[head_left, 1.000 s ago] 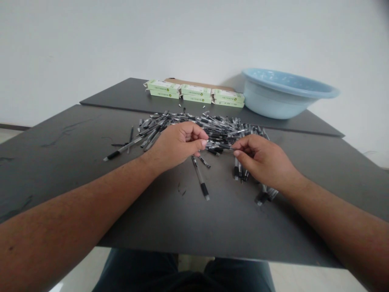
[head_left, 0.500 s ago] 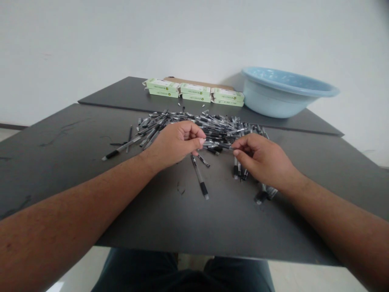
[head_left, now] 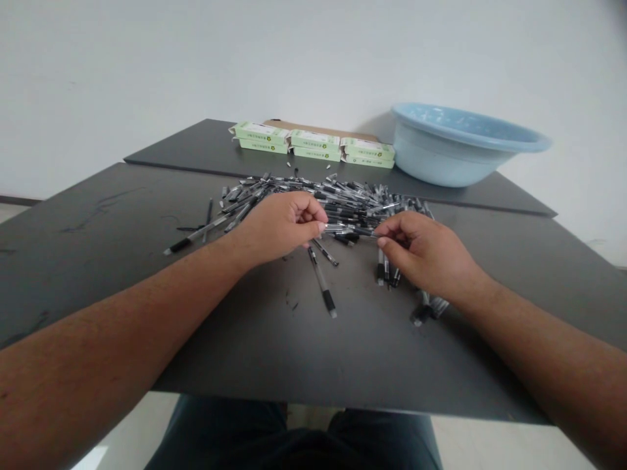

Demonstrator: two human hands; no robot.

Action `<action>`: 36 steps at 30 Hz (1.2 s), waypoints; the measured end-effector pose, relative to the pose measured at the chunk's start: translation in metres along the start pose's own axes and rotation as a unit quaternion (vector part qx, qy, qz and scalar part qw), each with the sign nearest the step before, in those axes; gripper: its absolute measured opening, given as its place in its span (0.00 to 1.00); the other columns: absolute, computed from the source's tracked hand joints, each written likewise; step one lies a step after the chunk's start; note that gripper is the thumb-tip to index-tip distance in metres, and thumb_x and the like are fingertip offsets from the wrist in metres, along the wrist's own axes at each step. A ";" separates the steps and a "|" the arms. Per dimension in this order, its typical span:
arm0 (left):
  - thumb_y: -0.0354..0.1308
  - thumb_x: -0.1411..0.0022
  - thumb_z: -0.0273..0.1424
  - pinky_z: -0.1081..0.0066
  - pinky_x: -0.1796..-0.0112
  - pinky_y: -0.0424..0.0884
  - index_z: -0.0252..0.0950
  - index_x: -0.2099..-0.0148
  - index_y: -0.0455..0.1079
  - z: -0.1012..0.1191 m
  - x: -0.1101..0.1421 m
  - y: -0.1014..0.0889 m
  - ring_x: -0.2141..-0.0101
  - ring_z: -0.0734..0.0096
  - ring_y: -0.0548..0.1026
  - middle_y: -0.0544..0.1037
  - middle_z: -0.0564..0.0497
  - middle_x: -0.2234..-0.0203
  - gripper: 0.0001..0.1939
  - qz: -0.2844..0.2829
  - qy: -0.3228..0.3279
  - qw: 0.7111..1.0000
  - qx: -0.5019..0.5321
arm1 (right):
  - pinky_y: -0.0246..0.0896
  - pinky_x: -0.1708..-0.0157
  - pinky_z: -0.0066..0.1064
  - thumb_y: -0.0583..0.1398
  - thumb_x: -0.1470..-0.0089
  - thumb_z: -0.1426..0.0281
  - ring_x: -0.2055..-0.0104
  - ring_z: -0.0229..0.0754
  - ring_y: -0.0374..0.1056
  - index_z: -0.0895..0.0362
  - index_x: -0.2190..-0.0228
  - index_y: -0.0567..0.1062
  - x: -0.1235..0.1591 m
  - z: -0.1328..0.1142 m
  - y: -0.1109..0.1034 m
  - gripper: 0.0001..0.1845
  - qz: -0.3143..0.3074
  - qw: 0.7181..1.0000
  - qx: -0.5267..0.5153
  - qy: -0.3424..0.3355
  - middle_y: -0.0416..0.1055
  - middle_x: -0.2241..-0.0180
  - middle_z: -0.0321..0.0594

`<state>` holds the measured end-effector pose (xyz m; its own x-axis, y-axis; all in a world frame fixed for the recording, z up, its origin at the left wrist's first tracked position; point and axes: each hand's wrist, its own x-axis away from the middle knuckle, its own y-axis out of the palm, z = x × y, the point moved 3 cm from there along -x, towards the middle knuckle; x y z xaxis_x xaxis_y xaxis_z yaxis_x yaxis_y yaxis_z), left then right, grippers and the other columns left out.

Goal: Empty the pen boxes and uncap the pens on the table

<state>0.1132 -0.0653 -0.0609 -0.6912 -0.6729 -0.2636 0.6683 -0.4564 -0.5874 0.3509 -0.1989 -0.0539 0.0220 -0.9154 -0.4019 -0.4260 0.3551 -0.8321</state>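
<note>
A clear-barrelled pen (head_left: 361, 232) with a black grip spans the gap between my two hands, in front of the pile. My left hand (head_left: 284, 222) is closed, thumb and forefinger pinched at the pen's left end. At its other end, the thumb and fingertips of my right hand (head_left: 425, 251) are closed on the tip near the black grip. Behind them spreads a large heap of similar pens (head_left: 343, 192). One loose pen (head_left: 322, 284) lies slantwise in front of my left hand. Several more pens (head_left: 424, 310) lie partly hidden under my right hand.
Green and white boxes (head_left: 313, 147) stand stacked in three pairs at the back. To their right rests a light blue basin (head_left: 441, 156). A flat brown board (head_left: 323, 130) lies behind the boxes. A single pen (head_left: 189, 241) sticks out left of the heap. The dark tabletop (head_left: 294, 365) carries black smudges.
My left hand has moved very slightly left, with its fingers still pinched. My right hand stays almost in place. The whole view has shifted a little.
</note>
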 end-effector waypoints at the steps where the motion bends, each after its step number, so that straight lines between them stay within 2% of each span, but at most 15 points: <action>1: 0.65 0.39 0.33 0.71 0.70 0.70 0.39 0.61 0.79 0.000 -0.001 -0.005 0.74 0.69 0.79 0.82 0.53 0.75 0.05 -0.029 0.009 0.997 -0.067 | 0.67 0.62 0.38 0.63 0.39 0.67 0.66 0.46 0.75 0.51 0.62 0.81 0.000 0.001 0.000 0.05 0.001 1.000 -0.002 0.002 0.81 0.66 0.40; 4: 0.63 0.45 0.29 0.69 0.67 0.66 0.42 0.67 0.80 -0.006 -0.003 -0.019 0.72 0.67 0.78 0.83 0.54 0.73 0.05 -0.115 0.006 0.964 -0.238 | 0.67 0.62 0.38 0.63 0.39 0.67 0.66 0.46 0.75 0.51 0.62 0.81 0.000 0.002 0.001 0.05 -0.001 1.000 -0.004 0.002 0.81 0.66 0.40; 6: 0.61 0.49 0.27 0.68 0.66 0.64 0.43 0.71 0.79 -0.011 -0.004 -0.024 0.73 0.66 0.75 0.81 0.55 0.75 0.07 -0.146 -0.006 0.945 -0.293 | 0.68 0.62 0.38 0.63 0.39 0.67 0.65 0.46 0.75 0.51 0.62 0.81 0.000 0.003 0.001 0.05 -0.003 1.000 -0.003 -0.001 0.81 0.66 0.40; 10: 0.59 0.53 0.25 0.65 0.68 0.60 0.43 0.75 0.75 -0.019 -0.006 -0.022 0.75 0.66 0.71 0.78 0.55 0.77 0.07 -0.148 0.016 0.941 -0.304 | 0.68 0.61 0.38 0.63 0.39 0.67 0.65 0.46 0.75 0.51 0.61 0.80 -0.001 0.001 0.000 0.05 -0.008 1.000 -0.003 0.000 0.81 0.65 0.40; 15: 0.58 0.52 0.27 0.67 0.69 0.60 0.43 0.70 0.77 -0.020 -0.004 -0.019 0.73 0.66 0.73 0.81 0.54 0.74 0.08 -0.164 0.038 0.927 -0.335 | 0.68 0.61 0.38 0.63 0.39 0.67 0.65 0.46 0.75 0.51 0.61 0.81 -0.001 0.002 0.000 0.06 -0.007 1.000 -0.001 0.003 0.81 0.65 0.40; 17: 0.58 0.52 0.27 0.67 0.69 0.61 0.43 0.66 0.78 -0.015 -0.003 -0.023 0.74 0.66 0.73 0.81 0.54 0.74 0.11 -0.151 0.027 0.930 -0.333 | 0.68 0.61 0.38 0.63 0.39 0.66 0.65 0.46 0.75 0.51 0.61 0.81 0.000 0.003 0.000 0.06 -0.008 1.000 0.000 0.004 0.81 0.65 0.40; 19: 0.59 0.52 0.27 0.68 0.70 0.60 0.42 0.65 0.78 -0.005 -0.001 -0.026 0.76 0.68 0.71 0.78 0.56 0.77 0.11 -0.114 0.024 0.942 -0.315 | 0.68 0.61 0.38 0.63 0.39 0.67 0.65 0.46 0.75 0.51 0.61 0.81 0.000 0.003 0.001 0.06 -0.012 1.000 0.000 0.003 0.81 0.65 0.40; 23: 0.61 0.43 0.31 0.67 0.68 0.63 0.40 0.60 0.77 0.018 0.006 -0.022 0.77 0.70 0.69 0.74 0.57 0.79 0.07 -0.028 0.068 0.970 -0.230 | 0.68 0.59 0.38 0.62 0.38 0.68 0.63 0.47 0.76 0.52 0.60 0.81 0.002 -0.003 0.000 0.07 -0.013 0.999 0.009 -0.029 0.81 0.63 0.41; 26: 0.62 0.36 0.36 0.67 0.66 0.65 0.40 0.56 0.79 0.026 0.011 -0.007 0.73 0.68 0.74 0.79 0.54 0.73 0.09 -0.041 0.101 0.975 -0.193 | 0.69 0.57 0.39 0.62 0.37 0.68 0.61 0.48 0.76 0.52 0.60 0.81 0.004 -0.010 -0.001 0.07 -0.015 0.998 0.019 -0.056 0.81 0.62 0.41; 30: 0.57 0.30 0.36 0.65 0.62 0.66 0.39 0.59 0.78 0.028 0.014 0.010 0.65 0.62 0.78 0.82 0.49 0.67 0.10 -0.061 0.146 0.964 -0.212 | 0.69 0.56 0.40 0.61 0.36 0.69 0.60 0.48 0.77 0.51 0.59 0.80 0.005 -0.015 -0.003 0.07 -0.018 0.996 0.027 -0.088 0.82 0.61 0.41; 36: 0.54 0.27 0.35 0.65 0.62 0.67 0.37 0.61 0.76 0.028 0.015 0.015 0.65 0.63 0.78 0.83 0.49 0.67 0.13 -0.065 0.170 0.963 -0.201 | 0.70 0.54 0.40 0.61 0.34 0.71 0.57 0.49 0.78 0.52 0.58 0.80 0.007 -0.016 -0.004 0.07 -0.020 0.992 0.025 -0.122 0.82 0.60 0.42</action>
<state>0.1207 -0.0984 -0.0528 -0.8571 -0.3647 -0.3638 0.4577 -0.2151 -0.8627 0.3381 -0.2096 -0.0465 0.2584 -0.8580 -0.4440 -0.3745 0.3347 -0.8647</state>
